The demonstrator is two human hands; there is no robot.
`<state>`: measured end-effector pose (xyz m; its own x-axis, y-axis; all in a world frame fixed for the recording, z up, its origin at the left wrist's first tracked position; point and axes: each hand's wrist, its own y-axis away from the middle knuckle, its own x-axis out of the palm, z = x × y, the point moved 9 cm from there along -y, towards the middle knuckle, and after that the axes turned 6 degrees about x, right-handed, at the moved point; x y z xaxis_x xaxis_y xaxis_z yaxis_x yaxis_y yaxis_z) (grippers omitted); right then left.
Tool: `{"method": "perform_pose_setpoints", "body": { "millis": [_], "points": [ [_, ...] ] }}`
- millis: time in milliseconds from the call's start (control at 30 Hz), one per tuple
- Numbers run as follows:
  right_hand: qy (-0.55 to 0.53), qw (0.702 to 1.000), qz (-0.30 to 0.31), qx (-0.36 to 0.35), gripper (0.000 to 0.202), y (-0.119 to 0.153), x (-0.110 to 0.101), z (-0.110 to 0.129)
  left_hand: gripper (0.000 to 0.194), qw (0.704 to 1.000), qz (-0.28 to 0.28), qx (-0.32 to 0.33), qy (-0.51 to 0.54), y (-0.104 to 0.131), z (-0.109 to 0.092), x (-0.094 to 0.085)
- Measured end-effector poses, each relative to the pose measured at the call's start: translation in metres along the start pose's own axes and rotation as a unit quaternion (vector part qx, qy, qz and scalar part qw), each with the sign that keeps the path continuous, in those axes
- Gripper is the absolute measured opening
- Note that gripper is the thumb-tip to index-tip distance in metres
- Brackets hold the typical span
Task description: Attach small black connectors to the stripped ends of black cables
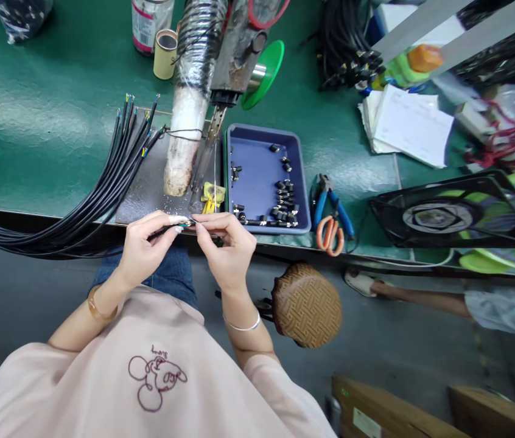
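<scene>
My left hand pinches the end of a black cable, whose coloured wires show at the fingertips. Thumb and finger of my right hand close on the wire end from the other side; any small part between them is hidden. Both hands meet at the bench's front edge. A bundle of black cables with stripped coloured ends lies to the left on a grey plate. Just beyond my fingers, a soldering iron points down beside a yellow sponge. On the right, a blue tray contains several small black connectors.
A foil-wrapped duct hangs over the bench near a green spool. Blue-handled cutters, orange-handled scissors, papers and a black fan lie rightward. Below stand a stool and another person's leg.
</scene>
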<state>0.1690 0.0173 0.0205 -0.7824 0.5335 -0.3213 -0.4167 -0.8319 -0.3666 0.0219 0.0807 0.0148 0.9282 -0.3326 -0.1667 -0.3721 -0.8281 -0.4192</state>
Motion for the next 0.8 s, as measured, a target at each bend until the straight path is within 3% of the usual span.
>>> {"method": "perform_pose_setpoints", "body": {
  "millis": [133, 333, 433, 600, 800],
  "points": [
    [-0.003, 1.0, -0.011, -0.005, 0.01, 0.002, -0.002, 0.001, 0.016, 0.999, 0.018, 0.032, -0.027, 0.0, -0.006, 0.003],
    [0.011, 0.999, -0.02, -0.023, 0.009, 0.004, -0.003, 0.004, 0.017, 0.999, -0.005, -0.043, -0.021, 0.008, 0.01, 0.001],
    [0.018, 0.999, -0.021, -0.029, 0.01, 0.003, -0.002, 0.005, 0.009, 1.0, 0.001, -0.008, -0.018, 0.004, 0.002, 0.001],
    [0.015, 0.999, -0.016, -0.032, 0.01, 0.002, -0.001, 0.006, 0.015, 0.999, 0.014, 0.048, -0.02, 0.0, -0.008, 0.002],
    [0.01, 1.0, -0.017, -0.016, 0.008, 0.002, -0.001, 0.0, 0.016, 0.998, -0.009, -0.047, -0.037, 0.007, 0.011, 0.001]
  ]
}}
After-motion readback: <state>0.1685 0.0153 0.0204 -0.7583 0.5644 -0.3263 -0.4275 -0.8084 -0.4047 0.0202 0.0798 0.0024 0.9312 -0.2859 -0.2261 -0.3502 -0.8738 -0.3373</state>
